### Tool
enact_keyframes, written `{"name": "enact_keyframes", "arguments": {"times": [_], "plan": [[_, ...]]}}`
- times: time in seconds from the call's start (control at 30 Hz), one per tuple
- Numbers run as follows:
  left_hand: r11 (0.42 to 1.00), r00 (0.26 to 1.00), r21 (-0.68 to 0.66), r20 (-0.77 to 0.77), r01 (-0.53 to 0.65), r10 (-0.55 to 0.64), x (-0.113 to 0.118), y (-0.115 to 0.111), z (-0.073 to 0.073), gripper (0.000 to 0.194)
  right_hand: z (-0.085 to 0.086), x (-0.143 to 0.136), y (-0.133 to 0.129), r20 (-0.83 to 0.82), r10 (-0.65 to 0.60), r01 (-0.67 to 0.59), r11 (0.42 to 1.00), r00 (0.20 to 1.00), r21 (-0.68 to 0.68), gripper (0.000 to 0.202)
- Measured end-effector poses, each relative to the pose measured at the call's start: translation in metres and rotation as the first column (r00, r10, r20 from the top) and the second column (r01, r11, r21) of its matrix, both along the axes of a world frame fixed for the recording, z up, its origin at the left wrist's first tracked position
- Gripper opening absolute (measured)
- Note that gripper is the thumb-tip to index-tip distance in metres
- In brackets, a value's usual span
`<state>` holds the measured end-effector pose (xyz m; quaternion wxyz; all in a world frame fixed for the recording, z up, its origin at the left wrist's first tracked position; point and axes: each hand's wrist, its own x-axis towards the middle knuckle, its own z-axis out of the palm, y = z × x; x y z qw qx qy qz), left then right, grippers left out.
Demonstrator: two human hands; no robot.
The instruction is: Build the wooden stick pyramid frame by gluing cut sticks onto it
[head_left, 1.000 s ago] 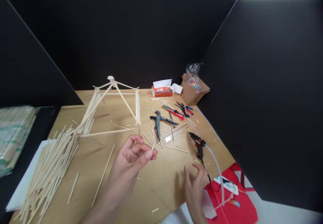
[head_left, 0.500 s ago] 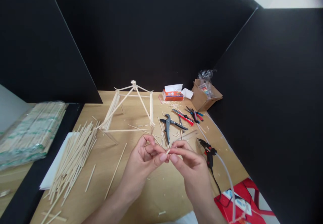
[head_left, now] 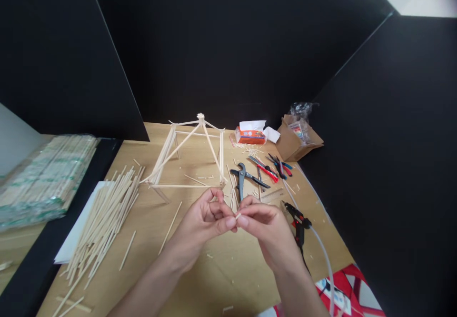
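A short piece of wooden stick (head_left: 238,216) is pinched between the fingertips of both hands, low in the middle of the head view. My left hand (head_left: 210,217) has thumb and forefinger closed on it; my right hand (head_left: 262,219) grips it from the other side. Behind them stands a frame of thin sticks (head_left: 185,186) with a pointed top. Grey-black cutters (head_left: 242,176) lie just beyond my fingers. To the right of my right hand is a black glue gun (head_left: 298,219) with a pale tube running from it.
Loose sticks (head_left: 103,222) are heaped over white paper at left, beside plastic-wrapped bundles (head_left: 46,179). Toward the back right are an orange box (head_left: 251,136), a cardboard box (head_left: 298,143), a red cutter knife (head_left: 266,168) and pliers (head_left: 282,165). Black panels (head_left: 228,45) enclose the table (head_left: 200,283).
The view has shifted a little, so the table objects appear slightly farther right. Both hands still hold the small piece, with their fingertips drawn slightly closer around it.
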<state>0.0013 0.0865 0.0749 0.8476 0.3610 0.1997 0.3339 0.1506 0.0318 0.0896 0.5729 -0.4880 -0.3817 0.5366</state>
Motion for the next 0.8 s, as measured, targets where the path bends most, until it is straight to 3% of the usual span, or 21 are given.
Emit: {"name": "enact_keyframes", "arguments": {"times": [0.33,0.43,0.5,0.6,0.67,0.8], "plan": [[0.999,0.999,-0.029,0.015,-0.034,0.034,0.004,0.01,-0.009,0.028,-0.008,-0.001,0.023,-0.029,0.025,-0.025,0.999,0.999,0.021,0.005],[0.996,0.995,0.059,-0.067,-0.073,0.077,0.006,0.01,-0.012,0.027,-0.006,0.005,0.032,0.144,-0.052,0.051,0.999,0.988,0.01,0.002],[0.959,0.947,0.189,-0.201,-0.212,0.249,0.006,0.01,-0.014,0.026,-0.001,0.01,0.039,0.377,-0.1,0.099,0.995,0.921,0.023,0.002],[0.784,0.716,0.485,-0.378,-0.387,0.587,0.006,0.008,-0.018,0.02,0.009,0.016,0.052,0.67,-0.062,0.078,0.997,0.74,0.006,0.005],[0.692,0.607,0.63,-0.409,-0.353,0.682,0.005,0.007,-0.019,0.016,0.015,0.018,0.059,0.782,-0.028,0.064,0.998,0.622,-0.016,0.007],[0.64,0.613,0.738,-0.408,-0.216,0.677,0.007,0.006,-0.021,0.015,0.029,0.018,0.069,0.908,0.019,0.055,0.997,0.419,-0.046,0.01]]}}
